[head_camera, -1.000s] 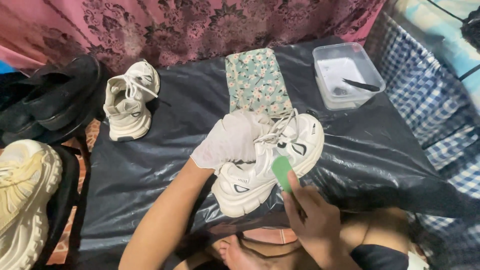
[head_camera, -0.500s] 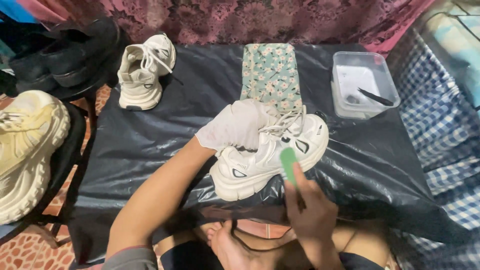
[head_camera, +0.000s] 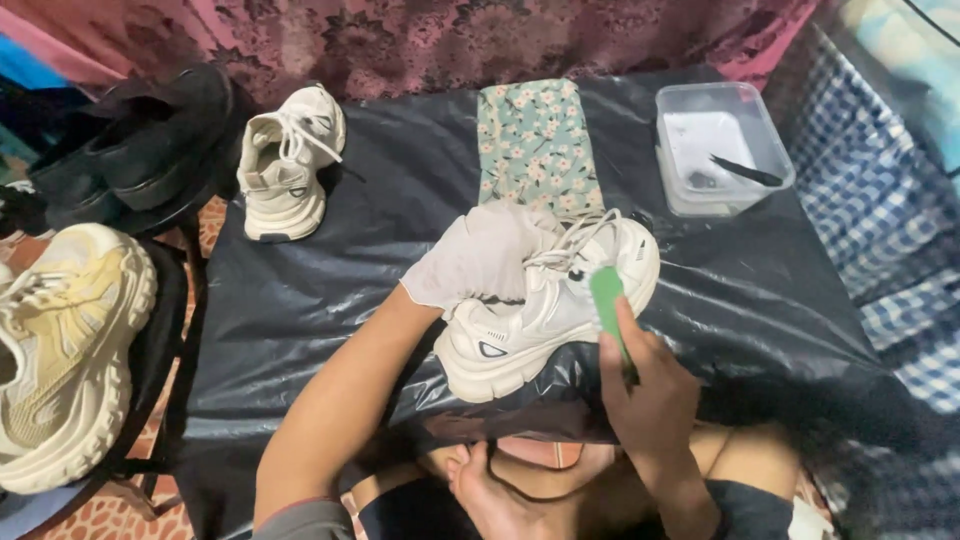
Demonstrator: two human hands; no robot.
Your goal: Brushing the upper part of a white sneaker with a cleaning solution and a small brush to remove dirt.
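A white sneaker (head_camera: 520,335) lies on its side on a black plastic sheet (head_camera: 330,300), laces toward the far side. My left hand (head_camera: 480,255), in a white glove, is tucked into the shoe's opening and steadies it. My right hand (head_camera: 645,395) grips a green brush (head_camera: 606,297) whose head rests against the sneaker's side near the heel. My knees show below the sheet's near edge.
A second white sneaker (head_camera: 285,165) stands at the far left of the sheet. A floral cloth (head_camera: 538,140) lies at the back, a clear plastic tub (head_camera: 722,145) with a dark tool inside at back right. Black shoes (head_camera: 130,140) and a yellowish sneaker (head_camera: 60,350) sit left.
The camera view has shifted slightly. My right hand has moved the green brush a little along the sneaker's side. My left hand stays inside the shoe.
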